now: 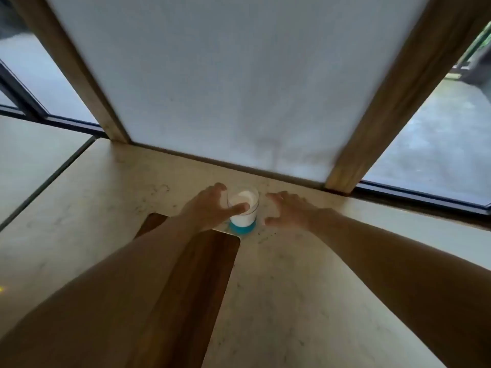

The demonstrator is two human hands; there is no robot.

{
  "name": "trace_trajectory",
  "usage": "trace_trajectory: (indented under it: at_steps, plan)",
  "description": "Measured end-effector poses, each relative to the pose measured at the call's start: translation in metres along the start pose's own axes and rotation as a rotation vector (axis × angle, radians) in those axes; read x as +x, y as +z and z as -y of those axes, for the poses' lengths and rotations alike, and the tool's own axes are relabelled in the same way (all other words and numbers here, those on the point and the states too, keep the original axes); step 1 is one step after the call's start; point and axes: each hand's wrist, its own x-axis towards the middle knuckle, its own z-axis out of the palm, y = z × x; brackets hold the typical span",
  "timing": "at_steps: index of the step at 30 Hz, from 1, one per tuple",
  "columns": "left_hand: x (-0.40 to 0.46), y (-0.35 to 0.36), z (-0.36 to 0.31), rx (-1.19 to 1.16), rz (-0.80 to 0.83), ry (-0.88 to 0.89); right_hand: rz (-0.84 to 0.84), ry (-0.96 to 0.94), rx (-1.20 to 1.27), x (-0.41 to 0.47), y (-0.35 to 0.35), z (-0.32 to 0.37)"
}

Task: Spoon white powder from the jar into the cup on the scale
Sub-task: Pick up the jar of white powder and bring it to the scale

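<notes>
Well back on the pale, speckled counter (279, 274), close to the frosted panel (239, 88) that rises between two wooden posts, stands a clear jar (243, 208) with a blue base, holding white powder (243, 199) nearly up to its open mouth. Both bare arms reach forward toward it. The left hand (210, 208) is at the jar's left side, fingers curled around the far edge and the thumb (239, 208) lying across the near rim, so it appears to be gripping the jar, though motion blur makes the contact hard to judge. The right hand (288, 208) sits just beside the jar on its right, apart from it, fingers spread and bent in an open claw with nothing in it. A dark wooden board (202, 288) lies on the counter under the left forearm, its far corner just short of the jar's blue base. Glass windows show at both sides beyond the posts.
</notes>
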Motion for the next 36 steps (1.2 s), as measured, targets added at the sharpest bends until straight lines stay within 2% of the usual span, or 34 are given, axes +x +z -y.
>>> trace_trajectory:
  at_steps: [9,15,20,30,36]
  plan:
    - [0.012,0.039,0.024,-0.215,0.090,0.143,0.035,0.023,0.038,0.019,0.036,-0.008]
    - [0.024,0.058,0.014,-0.398,-0.014,0.137,0.007,0.023,0.050,0.021,0.047,-0.008]
    - [0.028,0.063,0.012,-0.491,-0.037,0.138,0.000,0.024,0.077,0.022,0.054,-0.005]
    - [0.032,0.069,0.013,-0.485,-0.044,0.151,0.001,0.024,0.134,0.023,0.066,-0.003]
    - [0.029,0.071,0.011,-0.504,-0.095,0.092,-0.001,0.027,0.153,0.015,0.069,-0.004]
